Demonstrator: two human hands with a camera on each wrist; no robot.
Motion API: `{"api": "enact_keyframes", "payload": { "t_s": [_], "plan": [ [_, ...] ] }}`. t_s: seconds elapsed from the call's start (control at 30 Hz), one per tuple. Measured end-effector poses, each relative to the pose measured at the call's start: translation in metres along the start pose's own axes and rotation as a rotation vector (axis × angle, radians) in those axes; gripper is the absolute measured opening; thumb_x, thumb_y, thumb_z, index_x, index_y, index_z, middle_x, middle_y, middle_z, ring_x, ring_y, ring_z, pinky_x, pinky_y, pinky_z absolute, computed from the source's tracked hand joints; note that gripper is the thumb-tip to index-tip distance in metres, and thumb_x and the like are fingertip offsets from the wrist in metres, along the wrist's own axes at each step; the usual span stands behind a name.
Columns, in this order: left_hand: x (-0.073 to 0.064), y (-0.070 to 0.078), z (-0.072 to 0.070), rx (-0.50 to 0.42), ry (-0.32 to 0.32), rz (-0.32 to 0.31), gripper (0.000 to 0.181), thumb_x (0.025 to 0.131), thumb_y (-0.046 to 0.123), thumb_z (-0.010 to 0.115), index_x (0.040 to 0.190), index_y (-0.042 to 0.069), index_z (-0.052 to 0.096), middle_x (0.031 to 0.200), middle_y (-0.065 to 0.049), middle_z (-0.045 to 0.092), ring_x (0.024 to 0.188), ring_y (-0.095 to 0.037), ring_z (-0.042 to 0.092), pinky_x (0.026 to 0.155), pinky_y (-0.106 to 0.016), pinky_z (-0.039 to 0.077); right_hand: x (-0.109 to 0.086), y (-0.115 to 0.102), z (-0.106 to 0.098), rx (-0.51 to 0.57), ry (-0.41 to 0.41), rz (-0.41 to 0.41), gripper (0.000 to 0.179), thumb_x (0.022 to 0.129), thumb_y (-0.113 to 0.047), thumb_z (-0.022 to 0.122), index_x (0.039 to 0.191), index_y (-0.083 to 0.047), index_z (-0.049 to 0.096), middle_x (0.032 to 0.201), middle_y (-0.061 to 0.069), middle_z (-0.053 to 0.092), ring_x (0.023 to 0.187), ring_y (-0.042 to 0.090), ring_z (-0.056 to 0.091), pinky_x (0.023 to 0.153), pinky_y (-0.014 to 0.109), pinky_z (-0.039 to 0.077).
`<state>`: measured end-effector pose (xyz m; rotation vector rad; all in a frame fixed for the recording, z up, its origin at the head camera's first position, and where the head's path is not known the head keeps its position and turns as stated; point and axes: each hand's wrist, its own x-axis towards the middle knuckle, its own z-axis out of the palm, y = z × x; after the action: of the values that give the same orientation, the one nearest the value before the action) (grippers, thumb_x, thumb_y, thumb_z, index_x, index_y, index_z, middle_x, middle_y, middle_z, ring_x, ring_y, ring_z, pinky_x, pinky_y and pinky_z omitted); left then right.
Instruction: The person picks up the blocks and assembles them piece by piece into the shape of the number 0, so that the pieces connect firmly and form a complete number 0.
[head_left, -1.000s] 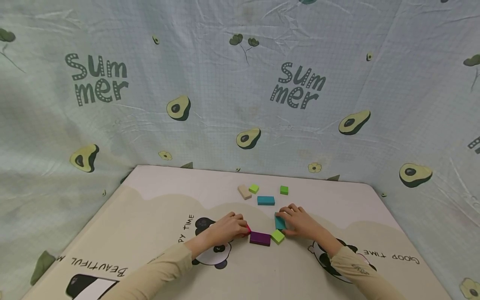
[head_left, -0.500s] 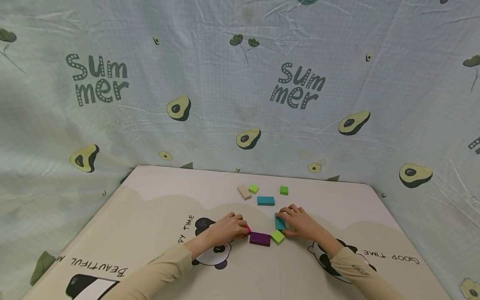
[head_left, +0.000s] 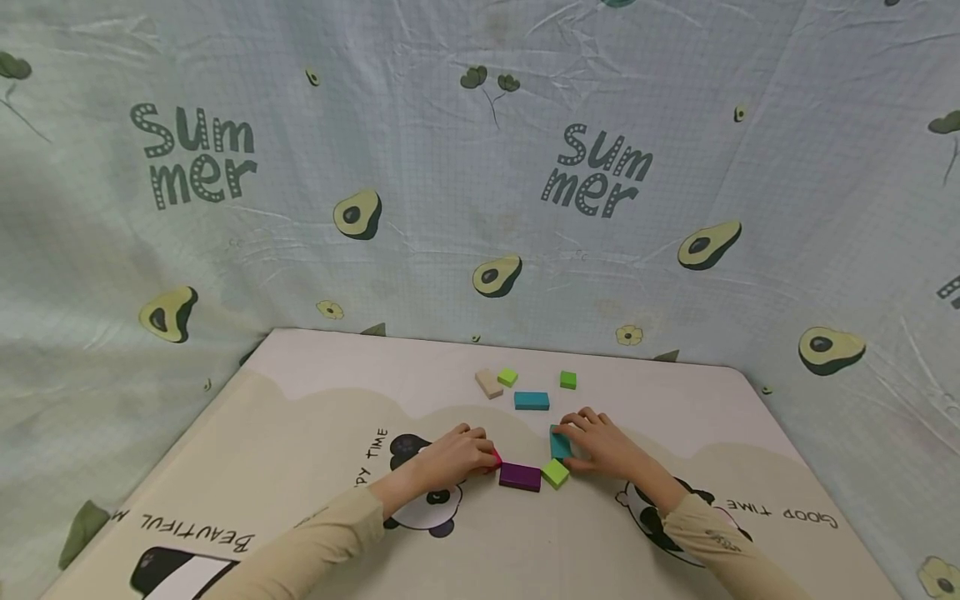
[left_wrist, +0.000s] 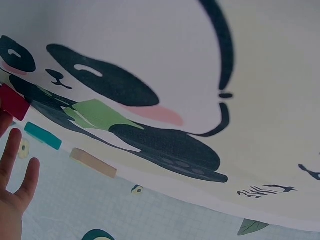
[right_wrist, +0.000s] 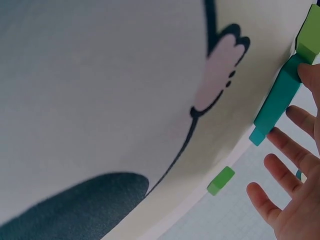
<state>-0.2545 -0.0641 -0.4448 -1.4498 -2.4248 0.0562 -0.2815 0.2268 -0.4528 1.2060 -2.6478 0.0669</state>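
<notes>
My left hand (head_left: 459,452) grips a red block (head_left: 496,458), most of which the fingers hide in the head view. From the left wrist, the red block (left_wrist: 14,103) shows at the left edge with a fingertip against it. Beside it lies a dark purple block (head_left: 520,477), and a lime green block (head_left: 555,473) sits at that one's right end. A teal block (head_left: 559,443) runs away from the green one. My right hand (head_left: 603,443) holds the teal block with thumb and forefinger, other fingers spread in the right wrist view.
Farther back on the table (head_left: 315,358) lie a blue block (head_left: 532,401), a tan block (head_left: 489,384), a lime block (head_left: 507,377) and a green block (head_left: 568,380). A printed cloth (head_left: 420,275) hangs behind the far edge.
</notes>
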Motion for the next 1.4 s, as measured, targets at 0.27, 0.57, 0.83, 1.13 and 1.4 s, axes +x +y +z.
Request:
{"api": "enact_keyframes", "payload": {
  "t_s": [0.27,0.57,0.83,1.13,1.4],
  "plan": [
    [0.0003,-0.0005,0.0003,0.000,-0.011,-0.008,0.012,0.085,0.021,0.059,0.093,0.025,0.067,0.094,0.011,0.066,0.086,-0.008,0.052,0.076,-0.025,0.041,-0.0005,0.0003,0.0015,0.015,-0.042,0.040,0.045,0.079,-0.037,0.063,0.117,-0.016,0.053,0.112,0.002,0.054,0.101,0.020,0.044,0.078,0.038,0.038],
    [0.0002,-0.0001,0.0000,0.007,-0.004,-0.001,0.012,0.085,0.021,0.059,0.093,0.025,0.067,0.094,0.011,0.066,0.086,-0.008,0.053,0.076,-0.025,0.042,-0.0011,-0.0012,-0.0018,0.004,-0.030,0.060,0.041,0.082,-0.038,0.060,0.117,-0.018,0.054,0.112,0.002,0.053,0.102,0.020,0.044,0.080,0.039,0.038],
    [-0.0001,0.0000,-0.0011,0.006,0.004,0.004,0.012,0.084,0.020,0.060,0.093,0.024,0.067,0.093,0.010,0.066,0.086,-0.008,0.053,0.076,-0.025,0.042,0.0023,-0.0024,-0.0031,-0.037,-0.049,0.068,0.037,0.085,-0.038,0.055,0.116,-0.018,0.054,0.112,0.002,0.054,0.102,0.020,0.045,0.080,0.040,0.039],
    [0.0005,0.0001,-0.0016,0.009,0.008,0.005,0.012,0.084,0.021,0.060,0.093,0.025,0.067,0.092,0.011,0.066,0.085,-0.008,0.052,0.076,-0.024,0.041,0.0026,-0.0010,0.0020,-0.069,-0.078,0.079,0.040,0.085,-0.041,0.054,0.118,-0.018,0.052,0.114,0.002,0.053,0.103,0.021,0.045,0.078,0.042,0.039],
    [0.0003,0.0007,-0.0020,0.030,-0.004,-0.001,0.012,0.084,0.022,0.060,0.093,0.026,0.067,0.093,0.010,0.065,0.087,-0.008,0.053,0.076,-0.024,0.041,0.0047,-0.0014,0.0030,-0.093,-0.122,0.092,0.040,0.086,-0.043,0.052,0.119,-0.020,0.051,0.116,0.000,0.052,0.103,0.020,0.045,0.077,0.040,0.038]
  ]
}}
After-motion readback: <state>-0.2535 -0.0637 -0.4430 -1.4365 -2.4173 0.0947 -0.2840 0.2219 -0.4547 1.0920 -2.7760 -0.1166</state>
